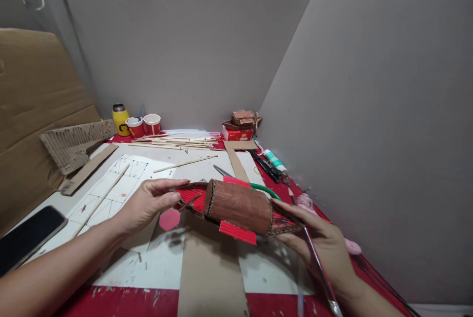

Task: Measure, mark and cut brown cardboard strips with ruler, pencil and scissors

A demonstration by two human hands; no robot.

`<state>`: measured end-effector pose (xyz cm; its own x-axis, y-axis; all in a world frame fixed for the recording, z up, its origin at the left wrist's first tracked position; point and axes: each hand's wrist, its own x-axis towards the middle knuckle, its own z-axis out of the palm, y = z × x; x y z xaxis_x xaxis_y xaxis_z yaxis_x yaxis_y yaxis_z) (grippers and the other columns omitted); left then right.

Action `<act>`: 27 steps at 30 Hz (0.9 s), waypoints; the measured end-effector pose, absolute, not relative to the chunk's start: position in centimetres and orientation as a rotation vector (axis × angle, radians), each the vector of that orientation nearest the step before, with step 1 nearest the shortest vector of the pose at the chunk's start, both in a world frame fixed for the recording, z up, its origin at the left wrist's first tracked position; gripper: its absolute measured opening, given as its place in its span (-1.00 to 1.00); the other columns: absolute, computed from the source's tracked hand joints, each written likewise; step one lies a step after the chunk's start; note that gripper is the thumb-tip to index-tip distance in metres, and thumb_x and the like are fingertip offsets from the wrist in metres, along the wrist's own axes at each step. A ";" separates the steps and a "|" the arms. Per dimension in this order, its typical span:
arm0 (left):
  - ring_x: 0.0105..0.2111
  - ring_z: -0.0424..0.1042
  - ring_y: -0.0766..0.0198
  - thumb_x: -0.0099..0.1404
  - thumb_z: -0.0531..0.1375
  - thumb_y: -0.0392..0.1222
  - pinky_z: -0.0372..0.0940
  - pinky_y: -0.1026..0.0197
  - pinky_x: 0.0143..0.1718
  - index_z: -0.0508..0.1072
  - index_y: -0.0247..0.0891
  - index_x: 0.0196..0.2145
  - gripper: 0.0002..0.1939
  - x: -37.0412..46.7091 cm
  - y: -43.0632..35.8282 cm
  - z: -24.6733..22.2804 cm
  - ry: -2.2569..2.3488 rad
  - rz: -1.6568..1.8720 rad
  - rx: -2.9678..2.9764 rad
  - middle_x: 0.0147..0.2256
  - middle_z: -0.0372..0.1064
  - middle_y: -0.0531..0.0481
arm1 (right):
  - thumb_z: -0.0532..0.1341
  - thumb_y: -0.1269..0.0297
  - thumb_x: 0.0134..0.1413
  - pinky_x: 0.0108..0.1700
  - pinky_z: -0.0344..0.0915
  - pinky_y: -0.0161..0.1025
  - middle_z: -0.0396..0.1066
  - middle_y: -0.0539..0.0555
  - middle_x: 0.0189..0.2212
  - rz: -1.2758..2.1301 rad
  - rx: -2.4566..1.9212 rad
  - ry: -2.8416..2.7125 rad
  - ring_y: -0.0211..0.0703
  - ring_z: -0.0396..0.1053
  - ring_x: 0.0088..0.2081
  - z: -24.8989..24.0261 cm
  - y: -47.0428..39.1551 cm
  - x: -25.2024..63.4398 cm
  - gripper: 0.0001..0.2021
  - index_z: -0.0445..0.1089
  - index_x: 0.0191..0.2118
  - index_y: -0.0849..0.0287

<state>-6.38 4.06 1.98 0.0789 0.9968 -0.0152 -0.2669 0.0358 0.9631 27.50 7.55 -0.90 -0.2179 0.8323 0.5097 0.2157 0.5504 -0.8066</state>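
Note:
A small model boat (240,206) made of brown-painted corrugated cardboard, with a curved brown cover and red corrugated strips, is held above the table. My left hand (153,201) pinches its left tip between thumb and fingers, beside a pink octagonal piece (170,219) at the boat's left end. My right hand (321,243) grips the boat's right end, with fingers above and below it. A thin paintbrush (317,258) also lies against my right hand, its metal end pointing down. Part of each hand's fingers is hidden behind the boat.
Wooden sticks (177,142), paper cups (152,123) and a yellow bottle (120,120) stand at the back. Another brown boat (242,120) rests on a red box (237,133). Scissors (220,170) lie behind the held boat; a phone (31,238) is at left, glue (275,160) at right.

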 end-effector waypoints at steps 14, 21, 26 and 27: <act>-0.21 0.54 0.13 0.15 0.44 -0.08 0.38 0.12 -0.12 0.62 -0.21 -0.09 -0.63 -5.7 4.0 2.1 1.010 1.309 0.946 -0.15 0.60 -0.15 | 0.50 0.16 -0.13 -0.17 0.58 -0.19 0.63 0.13 -0.16 0.661 -0.932 -1.757 0.04 0.62 -0.23 -1.1 7.7 26.8 -0.56 0.60 -0.05 0.04; -0.29 0.53 0.17 0.23 0.39 -0.07 0.41 0.18 -0.23 0.61 -0.26 -0.08 -0.67 -5.5 4.1 2.2 0.992 1.298 0.876 -0.14 0.59 -0.19 | 0.49 0.11 -0.12 -0.27 0.60 -0.20 0.65 0.12 -0.22 0.677 -0.905 -1.755 0.03 0.63 -0.31 -0.6 7.5 26.2 -0.59 0.61 -0.08 0.02; -0.25 0.52 0.13 0.35 0.27 -0.05 0.45 0.14 -0.23 0.58 -0.30 -0.09 -0.70 -5.6 4.4 2.0 0.915 1.278 0.843 -0.17 0.56 -0.19 | 0.48 0.15 -0.06 -0.18 0.59 -0.17 0.64 0.11 -0.19 0.646 -0.829 -1.768 0.02 0.63 -0.26 -0.4 7.4 26.3 -0.59 0.58 -0.03 0.00; -0.25 0.52 0.13 0.36 0.26 -0.08 0.46 0.13 -0.24 0.58 -0.29 -0.12 -0.75 -5.7 4.5 1.9 0.907 1.294 0.818 -0.19 0.55 -0.17 | 0.47 0.13 -0.05 -0.18 0.59 -0.16 0.64 0.13 -0.19 0.632 -0.839 -1.763 0.03 0.63 -0.26 -0.4 7.4 26.3 -0.60 0.58 -0.03 0.02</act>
